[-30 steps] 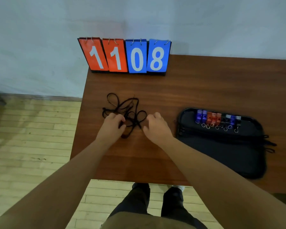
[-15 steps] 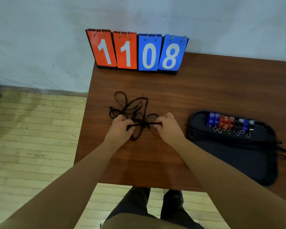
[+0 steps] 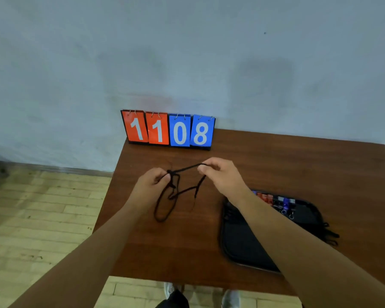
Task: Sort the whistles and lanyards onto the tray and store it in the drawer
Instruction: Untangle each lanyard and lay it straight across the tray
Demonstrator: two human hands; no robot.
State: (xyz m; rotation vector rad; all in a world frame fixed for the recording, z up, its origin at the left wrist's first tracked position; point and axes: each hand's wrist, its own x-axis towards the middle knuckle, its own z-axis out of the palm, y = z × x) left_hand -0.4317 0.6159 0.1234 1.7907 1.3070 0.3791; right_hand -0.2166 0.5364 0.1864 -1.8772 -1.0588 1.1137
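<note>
On the brown counter, whistles already line the tray; left hand and right hand pinch a lanyard, not yet placed.

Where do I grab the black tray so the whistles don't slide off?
Grip the tray by its near rim, probably, coming from the front of the table and keeping it level. That end is bare, while the whistles sit loose along the far rim and lanyard loops spill over the right side.
</note>
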